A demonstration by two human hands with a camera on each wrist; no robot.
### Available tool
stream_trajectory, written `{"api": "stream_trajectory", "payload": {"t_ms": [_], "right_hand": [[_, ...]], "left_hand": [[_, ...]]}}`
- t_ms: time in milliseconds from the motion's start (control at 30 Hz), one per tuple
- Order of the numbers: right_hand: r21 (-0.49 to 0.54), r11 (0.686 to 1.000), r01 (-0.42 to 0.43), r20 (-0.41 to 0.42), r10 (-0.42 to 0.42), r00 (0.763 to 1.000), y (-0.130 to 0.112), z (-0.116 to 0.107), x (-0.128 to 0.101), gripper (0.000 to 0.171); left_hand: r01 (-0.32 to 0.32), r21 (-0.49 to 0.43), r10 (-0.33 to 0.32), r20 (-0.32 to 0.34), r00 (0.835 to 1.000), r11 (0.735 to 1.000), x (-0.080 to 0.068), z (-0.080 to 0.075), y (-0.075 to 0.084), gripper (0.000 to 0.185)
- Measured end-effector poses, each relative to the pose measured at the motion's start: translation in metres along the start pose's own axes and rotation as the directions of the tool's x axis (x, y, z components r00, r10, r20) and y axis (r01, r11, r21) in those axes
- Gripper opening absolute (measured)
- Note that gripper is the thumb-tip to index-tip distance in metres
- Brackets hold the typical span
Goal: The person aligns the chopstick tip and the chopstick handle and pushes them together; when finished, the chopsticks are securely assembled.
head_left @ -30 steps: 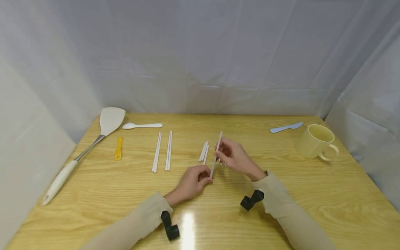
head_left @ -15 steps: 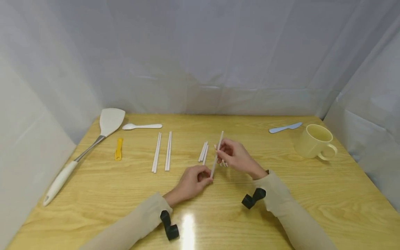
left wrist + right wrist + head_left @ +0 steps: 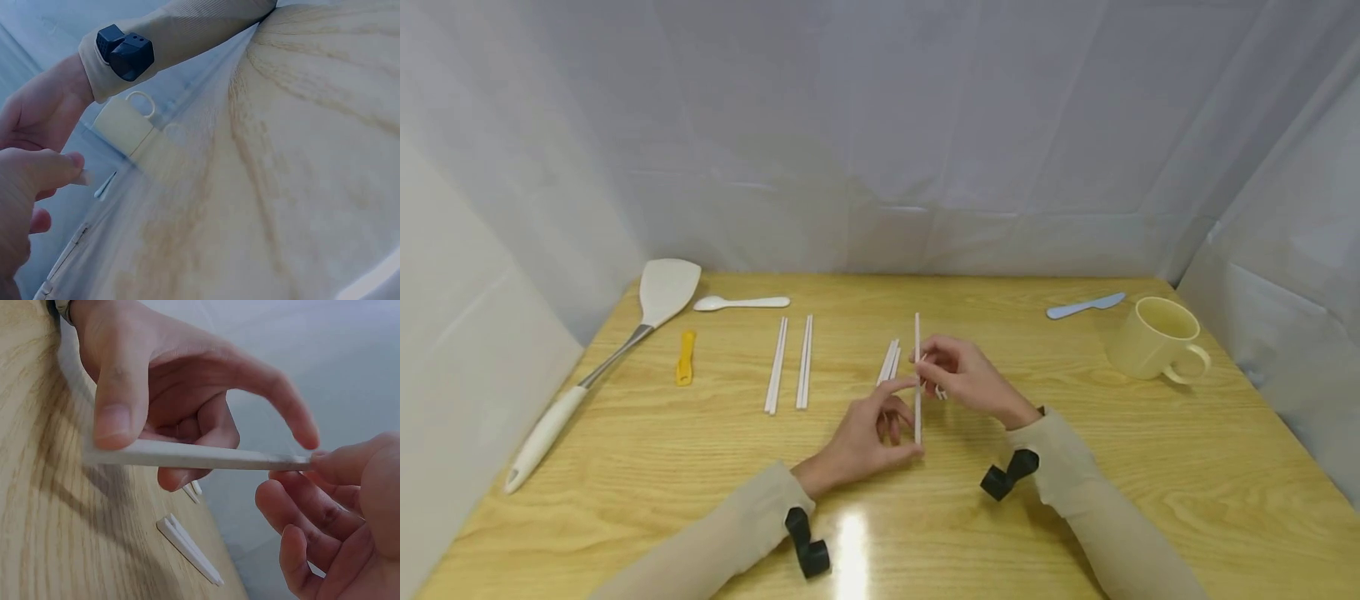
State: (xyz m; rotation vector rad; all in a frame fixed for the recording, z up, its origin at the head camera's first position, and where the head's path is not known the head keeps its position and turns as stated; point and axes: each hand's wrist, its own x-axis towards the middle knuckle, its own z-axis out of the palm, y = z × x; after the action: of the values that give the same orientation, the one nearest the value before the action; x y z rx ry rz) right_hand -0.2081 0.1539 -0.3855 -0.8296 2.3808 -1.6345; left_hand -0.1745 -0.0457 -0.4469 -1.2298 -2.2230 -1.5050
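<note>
- Left hand [image 3: 868, 433] pinches the chopstick's [image 3: 917, 375] near end; right hand [image 3: 958, 375] grips its middle.
- Two pairs [image 3: 790, 362] lie aligned at left; loose sticks [image 3: 889, 362] remain.

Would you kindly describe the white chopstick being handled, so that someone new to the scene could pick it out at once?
Start at the wooden table and go to its middle, where the left hand and right hand meet. Between them is one white chopstick, pinched by both hands and raised off the wood. Unlike the chopstick pairs lying flat to its left, it is single and held.
</note>
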Motion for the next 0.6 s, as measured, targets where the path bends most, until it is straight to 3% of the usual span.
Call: {"api": "stream_trajectory", "payload": {"t_ms": [133,400,600], "right_hand": [[0.002,1.0,0.009,0.024,-0.009,1.0,0.002,0.0,0.0,0.015],[-0.029,1.0,-0.007,0.024,0.008,1.0,0.0,0.001,0.0,0.015],[-0.007,0.999,-0.035,0.011,0.035,0.999,0.003,-0.003,0.0,0.017]], "left_hand": [[-0.009,0.028,0.009,0.026,1.0,1.0,0.001,-0.002,0.002,0.078],[0.055,0.108,-0.062,0.057,0.996,0.993,0.001,-0.007,0.003,0.08],[0.114,0.171,-0.132,0.093,0.987,0.979,0.003,-0.021,-0.002,0.081]]}}
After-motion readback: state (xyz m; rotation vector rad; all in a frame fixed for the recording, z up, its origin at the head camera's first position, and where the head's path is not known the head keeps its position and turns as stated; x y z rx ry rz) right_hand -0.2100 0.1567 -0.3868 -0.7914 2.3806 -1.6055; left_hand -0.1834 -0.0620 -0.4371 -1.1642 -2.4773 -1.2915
